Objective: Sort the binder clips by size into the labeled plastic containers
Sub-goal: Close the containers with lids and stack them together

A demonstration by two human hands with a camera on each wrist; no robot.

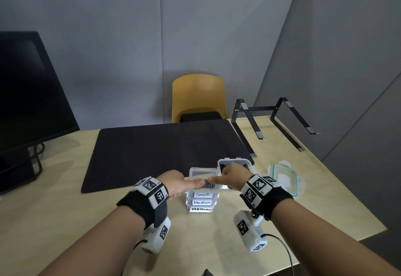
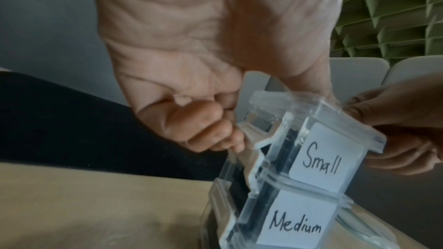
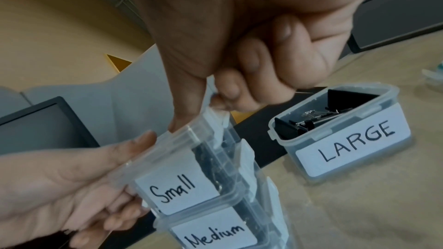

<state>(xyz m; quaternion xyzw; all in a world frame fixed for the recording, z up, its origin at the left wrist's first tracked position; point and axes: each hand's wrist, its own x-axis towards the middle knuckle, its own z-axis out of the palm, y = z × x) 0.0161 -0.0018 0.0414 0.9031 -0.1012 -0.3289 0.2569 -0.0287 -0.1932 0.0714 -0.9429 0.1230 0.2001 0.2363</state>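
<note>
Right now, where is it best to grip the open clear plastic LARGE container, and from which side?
Probably grip the open clear plastic LARGE container across its two long walls from above, fingers outside: no lid on it, clips fill the inside, and it stands upright, apart from the stack.

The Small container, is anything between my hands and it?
Nothing visible. The left hand and right hand already touch the Small container, atop the Medium container; fingers curl on its side latch.
</note>
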